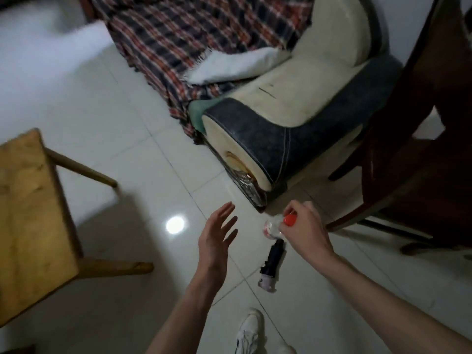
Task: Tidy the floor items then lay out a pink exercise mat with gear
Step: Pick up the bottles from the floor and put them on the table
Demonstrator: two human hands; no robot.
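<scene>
Fingers (293,208) of right hand (304,231) curled round clear red-capped bottle (274,227) | left hand (217,241) held open, fingers spread | folded umbrella (272,264) laid on floor (127,123) near bottle

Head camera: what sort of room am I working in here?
Most likely a home living room: a worn sofa draped with a plaid blanket, a wooden stool, and a glossy white tiled floor.

Glossy pale tile floor (107,129), wooden stool (30,213), plaid-draped cream sofa (293,98), dark wooden chair (421,149).
</scene>
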